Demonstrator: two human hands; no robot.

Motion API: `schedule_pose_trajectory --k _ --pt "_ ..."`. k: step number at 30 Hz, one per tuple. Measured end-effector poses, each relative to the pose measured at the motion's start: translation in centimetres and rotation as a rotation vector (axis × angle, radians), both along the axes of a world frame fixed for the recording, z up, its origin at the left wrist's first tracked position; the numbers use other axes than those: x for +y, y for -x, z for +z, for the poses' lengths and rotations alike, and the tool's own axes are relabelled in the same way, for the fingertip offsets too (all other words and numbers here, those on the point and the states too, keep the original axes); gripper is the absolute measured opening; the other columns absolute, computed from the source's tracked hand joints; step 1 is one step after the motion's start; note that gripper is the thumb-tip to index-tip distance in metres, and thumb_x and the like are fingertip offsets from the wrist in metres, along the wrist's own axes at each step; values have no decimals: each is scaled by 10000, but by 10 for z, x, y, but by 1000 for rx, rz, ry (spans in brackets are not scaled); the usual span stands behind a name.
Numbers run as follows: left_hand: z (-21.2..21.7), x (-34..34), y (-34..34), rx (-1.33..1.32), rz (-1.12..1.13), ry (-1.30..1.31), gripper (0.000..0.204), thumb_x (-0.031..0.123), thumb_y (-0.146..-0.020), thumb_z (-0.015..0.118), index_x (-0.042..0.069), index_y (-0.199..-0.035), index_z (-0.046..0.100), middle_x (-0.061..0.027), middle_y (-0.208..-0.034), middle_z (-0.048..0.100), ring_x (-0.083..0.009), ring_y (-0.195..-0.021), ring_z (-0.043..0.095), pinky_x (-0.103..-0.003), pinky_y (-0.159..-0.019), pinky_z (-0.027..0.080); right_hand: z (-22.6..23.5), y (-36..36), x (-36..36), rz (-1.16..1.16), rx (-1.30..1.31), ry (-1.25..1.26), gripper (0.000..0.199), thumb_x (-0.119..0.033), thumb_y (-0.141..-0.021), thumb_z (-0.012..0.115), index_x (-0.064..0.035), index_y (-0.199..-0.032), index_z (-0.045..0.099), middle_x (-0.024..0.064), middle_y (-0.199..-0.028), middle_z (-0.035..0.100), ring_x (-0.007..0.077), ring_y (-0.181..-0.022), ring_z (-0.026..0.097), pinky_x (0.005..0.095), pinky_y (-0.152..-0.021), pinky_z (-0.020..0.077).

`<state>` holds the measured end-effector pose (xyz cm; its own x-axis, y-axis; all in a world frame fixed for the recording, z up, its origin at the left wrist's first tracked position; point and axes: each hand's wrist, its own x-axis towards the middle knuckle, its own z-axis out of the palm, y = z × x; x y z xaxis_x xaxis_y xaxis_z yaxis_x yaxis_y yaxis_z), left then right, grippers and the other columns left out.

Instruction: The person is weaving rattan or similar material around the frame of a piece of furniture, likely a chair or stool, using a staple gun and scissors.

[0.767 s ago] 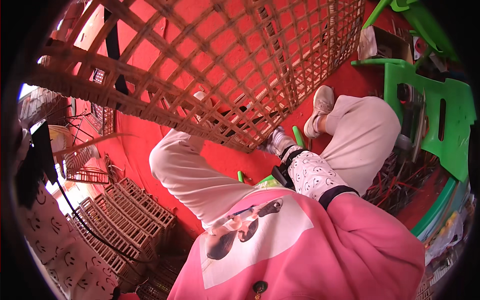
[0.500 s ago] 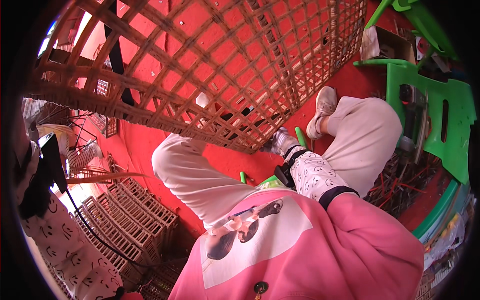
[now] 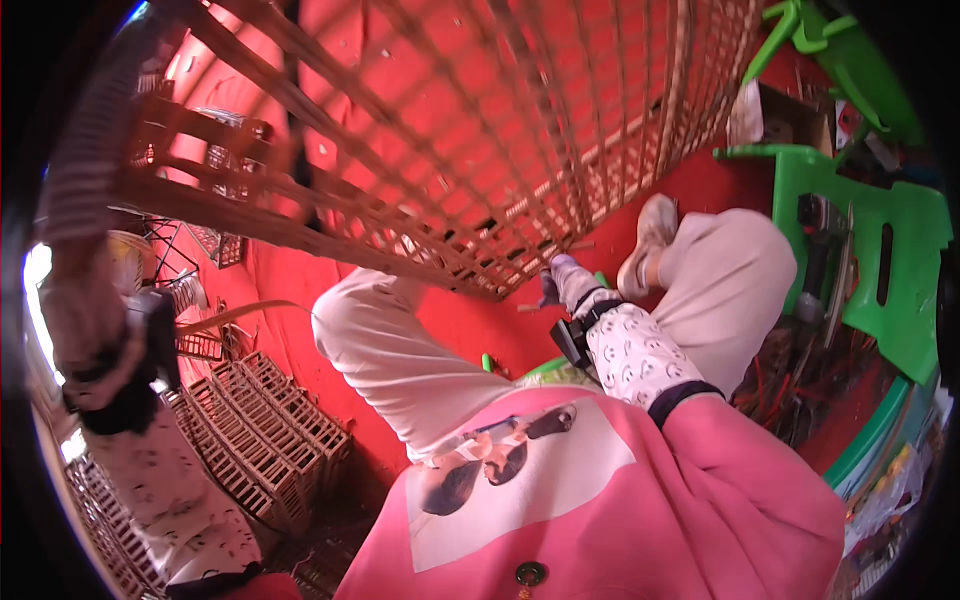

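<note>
White glare at left, woven lattice (image 3: 548,120) motion-blurred, black corners

Red floor (image 3: 470,335), green plastic chair (image 3: 915,260)

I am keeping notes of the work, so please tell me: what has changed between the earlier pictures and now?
The left hand has moved inward, to the right, and shows more fully; whether its hold changed, I cannot tell. The woven lattice is blurred and its left end has shifted right. The right hand stays near its lower corner; the stacked woven pieces and the green chair look the same.
</note>
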<state>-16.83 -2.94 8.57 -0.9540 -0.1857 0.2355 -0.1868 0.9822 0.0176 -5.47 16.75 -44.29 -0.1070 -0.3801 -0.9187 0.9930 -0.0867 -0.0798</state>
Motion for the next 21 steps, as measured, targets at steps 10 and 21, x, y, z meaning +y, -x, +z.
schedule_pose_trajectory --k 10,21 --pt "-91 -20 -139 224 -227 -95 392 485 -643 752 122 -681 608 -45 -556 571 -220 -491 590 -331 -460 449 291 42 10 448 1584 210 174 -157 -861 601 -13 -954 571 55 -701 579 163 -601 583 265 -582 477" --pt "-110 -10 -203 223 -295 -80 194 300 -735 648 128 -808 594 -39 -721 589 -228 -750 588 -351 -744 448 432 -12 -51 318 2151 509 224 -176 -890 576 26 -988 576 160 -934 627 290 -905 620 375 -788 501"
